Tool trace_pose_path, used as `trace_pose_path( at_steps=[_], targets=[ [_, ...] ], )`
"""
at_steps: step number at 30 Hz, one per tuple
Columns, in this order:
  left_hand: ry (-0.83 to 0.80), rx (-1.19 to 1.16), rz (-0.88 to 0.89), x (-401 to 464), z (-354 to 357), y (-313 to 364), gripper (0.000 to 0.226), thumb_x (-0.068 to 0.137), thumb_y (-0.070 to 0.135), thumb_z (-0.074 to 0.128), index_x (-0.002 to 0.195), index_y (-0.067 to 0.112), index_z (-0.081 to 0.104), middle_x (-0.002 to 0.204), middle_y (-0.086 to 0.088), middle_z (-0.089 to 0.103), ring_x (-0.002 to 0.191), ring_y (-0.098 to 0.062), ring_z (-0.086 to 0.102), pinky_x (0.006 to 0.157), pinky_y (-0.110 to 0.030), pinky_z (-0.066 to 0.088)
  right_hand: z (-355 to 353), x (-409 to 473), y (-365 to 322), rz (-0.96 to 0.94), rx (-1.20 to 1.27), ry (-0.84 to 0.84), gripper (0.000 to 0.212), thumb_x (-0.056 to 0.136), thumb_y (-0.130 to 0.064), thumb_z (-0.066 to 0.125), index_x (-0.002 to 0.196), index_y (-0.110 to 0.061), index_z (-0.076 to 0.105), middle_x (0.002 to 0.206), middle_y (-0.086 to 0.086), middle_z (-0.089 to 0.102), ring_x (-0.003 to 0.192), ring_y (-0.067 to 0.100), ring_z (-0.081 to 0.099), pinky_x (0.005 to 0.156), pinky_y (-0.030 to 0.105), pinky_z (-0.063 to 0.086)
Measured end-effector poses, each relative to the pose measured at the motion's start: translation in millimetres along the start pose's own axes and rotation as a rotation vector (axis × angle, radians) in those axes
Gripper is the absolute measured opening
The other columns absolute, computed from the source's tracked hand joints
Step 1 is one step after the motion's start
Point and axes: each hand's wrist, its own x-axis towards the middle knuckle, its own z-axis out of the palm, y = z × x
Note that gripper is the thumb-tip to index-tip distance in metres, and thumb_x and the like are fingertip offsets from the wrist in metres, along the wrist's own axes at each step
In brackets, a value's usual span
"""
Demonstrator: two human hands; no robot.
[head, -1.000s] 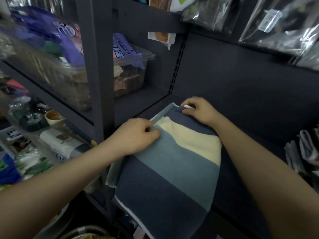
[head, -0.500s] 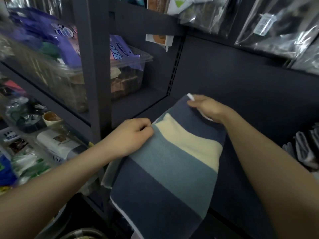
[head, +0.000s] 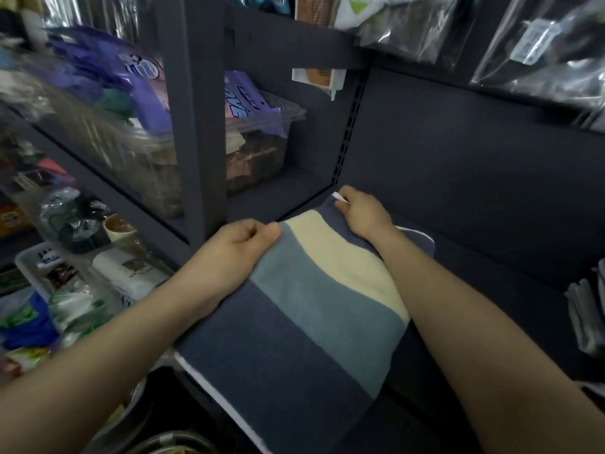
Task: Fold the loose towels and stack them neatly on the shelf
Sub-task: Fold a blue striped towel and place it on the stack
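A striped towel (head: 314,309) in dark blue, teal and cream lies across the dark shelf (head: 474,257), its near end hanging over the shelf's front edge. My left hand (head: 239,250) grips the towel's left edge with curled fingers. At the towel's far corner, where a white label sticks out, my right hand (head: 363,214) pinches the cloth. The towel's right side is partly hidden under my right forearm.
A dark upright post (head: 196,126) stands left of the towel. Behind it sits a clear plastic box (head: 258,149) with purple packets. Packaged goods fill the left shelves (head: 65,224). Folded grey cloths (head: 586,316) lie at the right edge. Plastic bags (head: 540,44) hang above.
Both hands pushed the towel farther back onto the shelf. My right hand carried the far corner deeper in, and the loose flap under my left hand is tucked away.
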Motion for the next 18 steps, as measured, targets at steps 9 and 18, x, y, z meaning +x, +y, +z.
trace_pose_path(
  at_steps=[9,18],
  targets=[
    [0.122,0.999,0.24,-25,-15,-20,0.031,0.092,0.048,0.041,0.09,0.017,0.045,0.081,-0.005,0.059,0.079,-0.031,0.06,0.056,-0.031,0.036,-6,-6,5,0.057,-0.173,0.032,0.03,0.099,-0.018,0.031,0.122,-0.005,0.044,0.117,0.024,0.052,0.105,0.037,0.051,0.086,0.041,0.044],
    [0.166,0.908,0.382,-24,-3,-8,0.022,0.097,0.032,0.038,0.088,0.013,0.033,0.083,-0.011,0.057,0.081,-0.04,0.058,0.058,-0.036,0.03,-40,-33,36,0.123,-0.008,0.047,0.031,0.095,-0.028,0.048,0.068,-0.012,0.045,0.086,0.009,0.055,0.081,0.021,0.048,0.065,0.027,0.029]
  ],
)
